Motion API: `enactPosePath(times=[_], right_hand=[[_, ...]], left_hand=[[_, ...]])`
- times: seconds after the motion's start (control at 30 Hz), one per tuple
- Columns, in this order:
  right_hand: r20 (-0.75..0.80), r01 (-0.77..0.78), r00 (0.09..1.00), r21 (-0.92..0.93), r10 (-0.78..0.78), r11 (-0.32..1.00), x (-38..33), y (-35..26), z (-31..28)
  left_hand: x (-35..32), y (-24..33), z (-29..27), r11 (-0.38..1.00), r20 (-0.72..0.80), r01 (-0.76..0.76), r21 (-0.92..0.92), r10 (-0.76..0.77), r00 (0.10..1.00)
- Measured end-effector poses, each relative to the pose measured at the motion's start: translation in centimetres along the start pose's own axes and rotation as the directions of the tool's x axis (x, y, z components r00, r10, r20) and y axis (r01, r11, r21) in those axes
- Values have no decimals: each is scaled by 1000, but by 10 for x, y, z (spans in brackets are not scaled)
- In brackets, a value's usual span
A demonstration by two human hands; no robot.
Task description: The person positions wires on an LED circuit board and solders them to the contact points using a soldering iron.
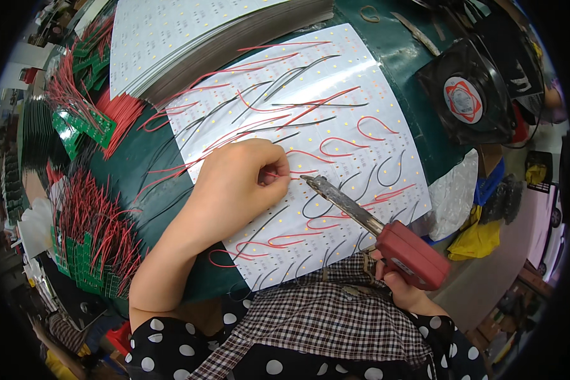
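A white LED circuit sheet (335, 63) lies in front of me, with several red and black wires across it. My left hand (250, 174) is over the sheet's middle, its thumb and forefinger pinched on a red wire (305, 171) whose end reaches toward the right. My right hand (404, 288) is wrapped round the red handle of a soldering gun (415, 253), low on the right. The gun's dark metal barrel slants up and left, and its tip is close to the fingertips of my left hand. Whether the tip touches the wire I cannot tell.
A thick stack of similar sheets (247, 41) stands at the back. Green circuit boards (82, 256) with bundled red and black wires lie along the left. A black fan (465, 95) stands at the back right, beside clear plastic bags (453, 196). Tweezers (417, 33) lie at the far edge.
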State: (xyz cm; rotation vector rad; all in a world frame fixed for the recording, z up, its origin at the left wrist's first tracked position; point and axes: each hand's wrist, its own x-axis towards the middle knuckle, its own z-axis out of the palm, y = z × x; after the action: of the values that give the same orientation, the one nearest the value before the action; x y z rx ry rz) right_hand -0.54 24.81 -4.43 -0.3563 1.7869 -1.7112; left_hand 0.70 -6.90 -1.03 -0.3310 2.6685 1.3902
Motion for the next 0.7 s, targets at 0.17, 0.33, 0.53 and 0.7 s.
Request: enactPosePath(times=[0.17, 0.33, 0.53, 0.7], right_hand=[[44, -70, 997, -14, 70, 997, 2, -1, 1], [43, -22, 999, -40, 24, 999, 1, 2, -1], [117, 50, 993, -263, -20, 963, -4, 11, -10], [-29, 89, 995, -185, -96, 979, -7, 4, -4]], left_hand=[[-1, -3, 2, 1000, -19, -19, -1, 19, 1000], [-1, -4, 3, 999, -24, -29, 15, 29, 999], [-1, -3, 4, 999, -38, -19, 26, 20, 999], [0, -2, 3, 999, -26, -26, 32, 27, 999]])
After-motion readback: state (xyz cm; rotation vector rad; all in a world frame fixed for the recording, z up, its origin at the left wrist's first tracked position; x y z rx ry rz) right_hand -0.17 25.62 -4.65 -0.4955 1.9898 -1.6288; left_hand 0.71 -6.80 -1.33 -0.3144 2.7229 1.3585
